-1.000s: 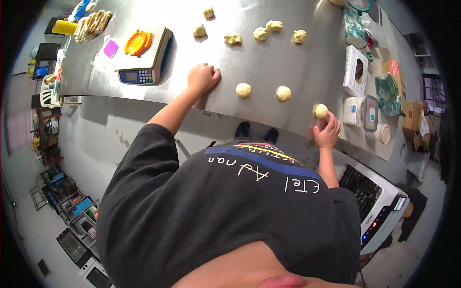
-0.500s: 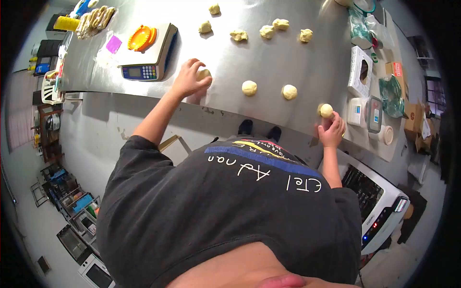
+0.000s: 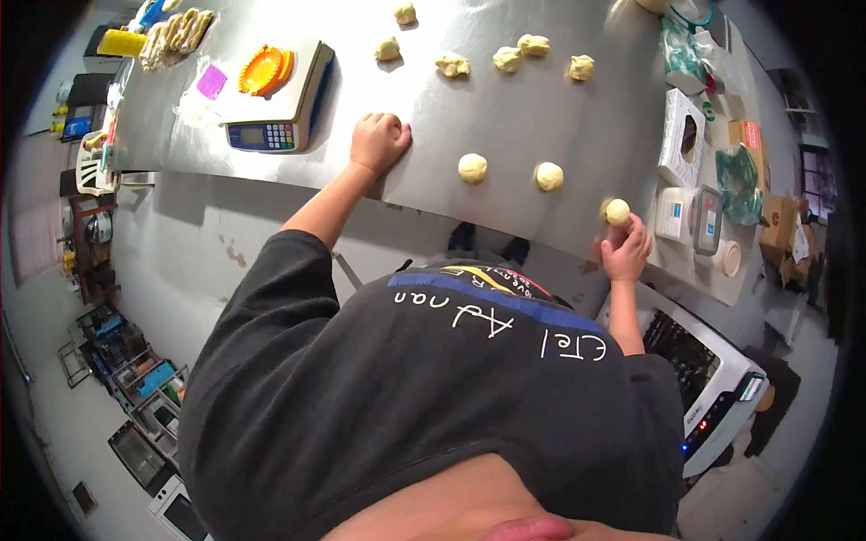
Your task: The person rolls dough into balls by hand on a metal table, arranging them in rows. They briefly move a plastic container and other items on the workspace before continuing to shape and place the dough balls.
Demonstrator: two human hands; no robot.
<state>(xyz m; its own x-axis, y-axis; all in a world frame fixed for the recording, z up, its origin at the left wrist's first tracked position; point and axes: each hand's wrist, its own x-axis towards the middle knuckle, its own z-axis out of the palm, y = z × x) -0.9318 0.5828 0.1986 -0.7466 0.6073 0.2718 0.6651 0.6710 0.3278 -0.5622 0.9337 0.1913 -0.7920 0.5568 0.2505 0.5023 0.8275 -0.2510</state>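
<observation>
My left hand [image 3: 379, 142] is cupped with bent fingers on the steel table, just right of the digital scale [image 3: 271, 135]. It covers a dough ball, almost wholly hidden now. At the table's front right, my right hand [image 3: 626, 250] curls down over the surface; what lies beneath it is hidden, though a pale edge of dough showed there earlier. Close beyond its fingertips sits a smooth dough ball [image 3: 618, 212]. Two more round balls, one in the middle [image 3: 473, 168] and one to its right [image 3: 548, 177], rest between my hands.
Several rougher dough lumps [image 3: 453, 65] lie farther back. Orange dough moulds [image 3: 266, 70] rest on the scale, with a purple square [image 3: 212, 82] beside it. A white box [image 3: 682, 137] and plastic tubs [image 3: 675, 212] line the right side. An oven-like appliance [image 3: 722, 397] stands below.
My left hand has shifted slightly right and turned over its dough ball, which showed before and is now covered. My right hand has barely moved.
</observation>
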